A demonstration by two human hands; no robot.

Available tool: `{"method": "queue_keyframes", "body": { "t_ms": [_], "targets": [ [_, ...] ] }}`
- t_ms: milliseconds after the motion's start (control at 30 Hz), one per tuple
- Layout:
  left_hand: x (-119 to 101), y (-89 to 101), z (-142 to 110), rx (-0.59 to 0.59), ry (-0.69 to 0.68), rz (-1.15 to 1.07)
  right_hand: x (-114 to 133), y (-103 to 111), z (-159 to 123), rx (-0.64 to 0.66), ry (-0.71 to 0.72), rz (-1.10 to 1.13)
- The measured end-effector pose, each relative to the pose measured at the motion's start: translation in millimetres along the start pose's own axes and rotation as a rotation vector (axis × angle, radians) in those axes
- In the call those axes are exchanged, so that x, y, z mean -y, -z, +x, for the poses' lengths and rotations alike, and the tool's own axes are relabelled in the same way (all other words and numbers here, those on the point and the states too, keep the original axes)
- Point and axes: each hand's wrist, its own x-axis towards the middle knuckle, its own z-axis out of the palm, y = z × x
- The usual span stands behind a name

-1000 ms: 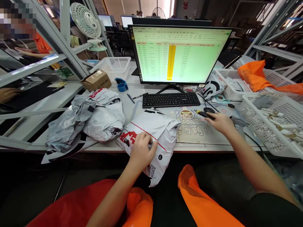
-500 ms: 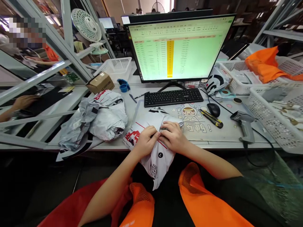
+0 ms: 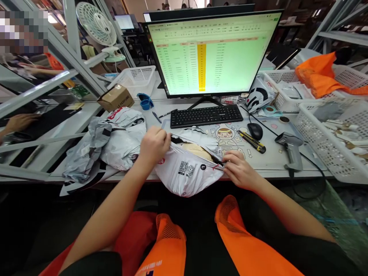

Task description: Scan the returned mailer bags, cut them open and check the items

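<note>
A white plastic mailing bag [image 3: 189,182] with red and black print lies at the desk's front edge, torn wide along its top. Inside the gap a cream-coloured item [image 3: 197,150] shows; its kind is not clear. My left hand [image 3: 154,143] is closed on the bag's left side, knuckles up. On the right, my right hand [image 3: 239,168] pinches the torn edge between thumb and fingers. The plastic is stretched between the two hands, and its lower part sags over the desk edge.
Crumpled mailing bags [image 3: 120,142] and a small cardboard box [image 3: 116,97] are at left. Behind stand a keyboard [image 3: 207,115] and monitor [image 3: 214,53]. A mouse [image 3: 255,131], yellow-black cutter [image 3: 252,142], barcode scanner [image 3: 291,147] and white basket [image 3: 324,145] are at right. Another person's hand [image 3: 21,122] is far left.
My hands, together at the bag's middle before, have moved apart to left and right. The bag has torn open between them, and the cream-coloured item inside now shows.
</note>
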Motion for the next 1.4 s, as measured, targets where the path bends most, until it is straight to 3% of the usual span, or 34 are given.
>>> {"method": "queue_keyframes", "body": {
  "t_ms": [100, 200, 267, 333, 433, 533, 633, 800, 867, 1000, 1133, 1233, 1300, 1400],
  "targets": [
    [-2.4, -8.3, 1.8, 0.058, 0.035, 0.074, -13.1, 7.7, -19.7, 0.004, -0.024, -0.083],
    [-38.4, -12.1, -7.1, 0.129, 0.032, 0.162, -4.0, 5.0, -18.0, -0.047, -0.029, -0.119],
    [-72.2, -7.1, -19.3, 0.138, -0.069, 0.126, 14.7, -1.6, -8.5, -0.066, -0.018, -0.079],
    [-100.5, 2.9, -35.2, 0.182, -0.268, 0.003, 35.0, -11.4, 1.2, 0.005, 0.004, -0.036],
    [-116.7, 18.4, -59.8, 0.327, -0.417, -0.105, 51.1, -29.8, 7.2, 0.172, -0.004, -0.059],
    [-110.3, 24.6, -76.9, 0.409, -0.368, -0.063, 48.2, -45.7, 4.4, 0.246, -0.06, -0.098],
    [-105.2, 18.3, -82.3, 0.384, -0.367, -0.038, 44.8, -50.4, 2.2, 0.235, -0.068, -0.089],
    [-109.9, 0.1, -74.9, 0.361, -0.53, -0.133, 53.7, -45.4, 1.8, 0.169, -0.179, -0.191],
    [-108.8, 1.0, -72.0, 0.376, -0.596, -0.212, 55.8, -46.3, -0.1, 0.14, -0.125, -0.202],
    [-86.7, 17.7, -71.4, 0.277, -0.66, -0.278, 51.7, -43.9, -8.7, 0.116, 0.167, -0.067],
    [-42.6, 33.1, -76.9, 0.146, -0.519, -0.223, 40.7, -27.2, -25.5, 0.162, 0.238, -0.003],
    [-22.6, 32.1, -84.0, 0.143, -0.377, -0.183, 34.4, -15.6, -28.6, 0.236, 0.22, 0.023],
    [-23.8, 27.5, -89.0, 0.158, -0.29, -0.217, 33.4, -11.2, -18.1, 0.273, 0.192, 0.05],
    [-41.7, 24.9, -97.2, 0.182, -0.155, -0.281, 36.7, -11.1, 10.9, 0.203, 0.159, 0.021]
  ]
}}
